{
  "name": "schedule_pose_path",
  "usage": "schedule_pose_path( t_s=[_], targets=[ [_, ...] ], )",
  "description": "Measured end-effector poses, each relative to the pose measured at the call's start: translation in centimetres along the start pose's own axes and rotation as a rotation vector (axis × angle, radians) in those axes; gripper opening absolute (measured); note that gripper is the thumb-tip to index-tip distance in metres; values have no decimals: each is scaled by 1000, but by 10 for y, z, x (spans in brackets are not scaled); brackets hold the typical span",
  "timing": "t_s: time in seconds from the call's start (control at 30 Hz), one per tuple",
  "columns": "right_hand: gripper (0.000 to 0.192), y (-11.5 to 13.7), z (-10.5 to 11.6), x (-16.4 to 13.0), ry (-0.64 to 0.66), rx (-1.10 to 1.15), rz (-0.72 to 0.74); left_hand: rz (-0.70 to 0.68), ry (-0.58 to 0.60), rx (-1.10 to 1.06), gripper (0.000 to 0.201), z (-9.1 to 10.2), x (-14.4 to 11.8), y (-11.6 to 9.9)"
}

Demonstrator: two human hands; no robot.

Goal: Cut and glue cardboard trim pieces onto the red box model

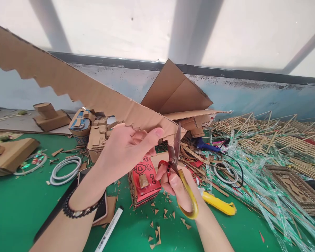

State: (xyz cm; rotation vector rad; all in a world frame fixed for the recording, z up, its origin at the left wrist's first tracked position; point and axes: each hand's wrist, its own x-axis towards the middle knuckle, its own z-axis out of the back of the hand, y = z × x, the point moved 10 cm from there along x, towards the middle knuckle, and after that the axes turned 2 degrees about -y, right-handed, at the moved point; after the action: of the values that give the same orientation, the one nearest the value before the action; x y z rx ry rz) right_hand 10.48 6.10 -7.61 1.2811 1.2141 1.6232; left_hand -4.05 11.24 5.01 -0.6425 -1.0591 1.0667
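Cardboard strip [68, 82]: we hold it in the air above the green table [15, 210]; its long axis runs from upper left down to lower right, notched edge facing down.
Left hand [123, 154]: we pinch the strip near its lower right end, thumb in front, fingers behind.
Right hand [177, 189]: we grip the scissors [177, 164] through the handles; blades point up, slightly parted, touching the strip's end.
Table litter: cardboard triangles [157, 231], yellow knife [220, 206], white marker [110, 229].

You held a long brown cardboard strip [76, 87], its lower edge cut into sawtooth notches, slanting up to your left. Your scissors [176, 164], with red and yellow handles, stood upright, blades at its lower end.
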Motion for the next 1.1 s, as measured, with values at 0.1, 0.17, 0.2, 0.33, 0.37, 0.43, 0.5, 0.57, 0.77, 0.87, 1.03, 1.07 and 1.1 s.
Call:
schedule_pose_path(
  t_s=[0.1, 0.17, 0.2, 0.33, 0.37, 0.43, 0.5, 0.57, 0.77, 0.87, 1.03, 1.07, 1.1],
  targets=[
    [66, 3, 1, 0, -17, -15, -2, 7, 111, 45, 52, -11, -1, -2],
    [67, 5, 1, -1, -32, -45, -16, 15, 102, 38, 55, -10, 0, -3],
    [68, 5, 2, -1, -37, -59, -28, 15, 97, 34, 56, -10, 0, -3],
    [69, 4, 2, -1, -48, -64, -36, -14, 72, 59, 57, -10, 0, -5],
    [69, 3, 2, -1, -51, -61, -29, -21, 70, 61, 57, -10, 0, -5],
    [70, 1, 3, -1, -56, -59, -25, -19, 72, 64, 57, -11, 0, -5],
    [70, -1, 3, -1, -53, -54, -31, 7, 71, 60, 56, -11, 1, -3],
    [69, -2, 2, -1, -37, -39, -37, 35, 64, 36, 55, -11, 1, -2],
    [63, 3, 1, 0, -37, -17, 0, 33, 76, -65, 55, -21, 0, -4],
    [62, 4, 1, 0, -49, -18, 15, 39, 33, -103, 57, -25, -3, -2],
    [59, -3, 3, 0, -53, -37, -33, 58, -121, -216, 49, -10, 1, 3],
    [58, -5, 4, 0, -50, -39, -49, 58, -188, -271, 48, 0, 4, 4],
    [58, -7, 5, 0, -48, -41, -63, 48, -276, -342, 48, 12, 7, 6]
  ],
)
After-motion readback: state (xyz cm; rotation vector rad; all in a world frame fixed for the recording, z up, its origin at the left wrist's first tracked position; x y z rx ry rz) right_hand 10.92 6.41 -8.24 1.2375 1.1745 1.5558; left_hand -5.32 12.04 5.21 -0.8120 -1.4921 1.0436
